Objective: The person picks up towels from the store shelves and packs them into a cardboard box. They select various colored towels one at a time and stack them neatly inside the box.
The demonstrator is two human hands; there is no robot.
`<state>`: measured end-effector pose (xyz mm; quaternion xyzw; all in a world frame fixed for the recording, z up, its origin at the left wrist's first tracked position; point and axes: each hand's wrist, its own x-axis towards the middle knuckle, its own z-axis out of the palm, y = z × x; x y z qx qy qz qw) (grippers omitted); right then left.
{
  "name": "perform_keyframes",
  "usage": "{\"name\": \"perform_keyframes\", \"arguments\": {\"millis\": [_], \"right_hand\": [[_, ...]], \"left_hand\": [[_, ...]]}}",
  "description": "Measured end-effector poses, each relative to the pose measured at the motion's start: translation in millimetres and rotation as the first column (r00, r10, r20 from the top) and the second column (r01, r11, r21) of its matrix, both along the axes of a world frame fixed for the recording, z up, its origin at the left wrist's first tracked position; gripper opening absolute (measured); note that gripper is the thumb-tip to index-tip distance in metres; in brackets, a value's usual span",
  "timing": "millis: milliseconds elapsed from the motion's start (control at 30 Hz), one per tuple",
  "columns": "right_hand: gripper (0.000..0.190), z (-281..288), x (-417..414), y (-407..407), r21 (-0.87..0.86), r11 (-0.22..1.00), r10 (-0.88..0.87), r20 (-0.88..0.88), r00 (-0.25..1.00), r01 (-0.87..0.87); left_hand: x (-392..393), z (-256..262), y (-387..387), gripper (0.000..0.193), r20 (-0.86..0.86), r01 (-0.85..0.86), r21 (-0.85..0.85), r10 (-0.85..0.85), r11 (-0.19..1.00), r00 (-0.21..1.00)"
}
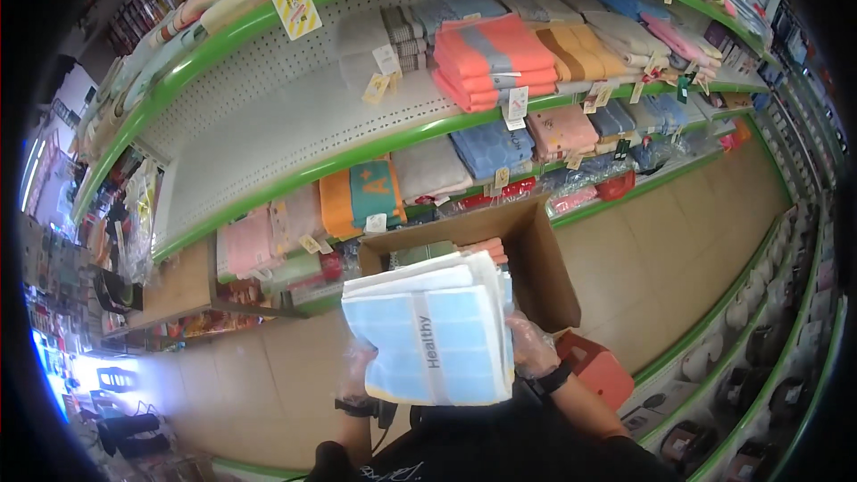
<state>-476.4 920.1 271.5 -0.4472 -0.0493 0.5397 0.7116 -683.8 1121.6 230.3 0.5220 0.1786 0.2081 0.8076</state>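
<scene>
A stack of folded towels (455,341), light blue and white on top with a grey printed band, is held in front of my body. My left hand (357,368), in a clear plastic glove, grips the stack's left side. On the opposite side my right hand (533,346), gloved the same way, clasps the edge; the towels hide some of its fingers. Just beyond the stack stands an open cardboard box (546,268). Inside it a green folded towel (422,253) and several orange folded towels (494,249) show, partly covered by the stack.
A green-edged shelf (268,127) carries coral towels (495,47) and tan towels (579,50) towards the right. Its left stretch is bare. The lower shelf holds an orange and green towel (365,194). A red stool-like object (596,368) is by my right forearm. Shelving (730,348) lines the right.
</scene>
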Motion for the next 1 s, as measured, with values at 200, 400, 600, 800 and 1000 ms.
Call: {"name": "perform_keyframes", "arguments": {"millis": [200,400,600,800,1000], "right_hand": [[0.037,-24.3,8.4,-37.5,-0.326,0.937,0.309,0.61,0.729,-0.124],[0.037,-95.7,-14.7,-80.9,-0.21,0.977,0.024,0.274,0.962,0.035],[0.037,-112.1,-18.0,-107.6,-0.361,0.93,-0.002,0.172,0.985,0.065],[0.036,-130.1,0.5,-143.2,-0.529,0.844,0.006,0.17,0.985,0.086],[0.036,-154.4,14.5,-172.8,-0.683,0.722,0.057,0.214,0.975,0.108]], "left_hand": [[-17.3,21.4,-9.8,0.034,-0.699,0.636,0.714,0.353,0.292,0.622],[18.4,47.6,-25.2,0.032,-0.37,-0.057,0.249,0.149,0.967,0.917],[27.0,-2.8,-65.8,0.043,-0.551,-0.044,0.079,0.081,0.996,0.83],[31.2,-35.3,-95.1,0.039,-0.647,0.482,0.565,-0.003,0.67,0.763],[20.9,-118.4,-119.9,0.037,-0.699,0.443,0.267,-0.144,0.856,0.701]]}}
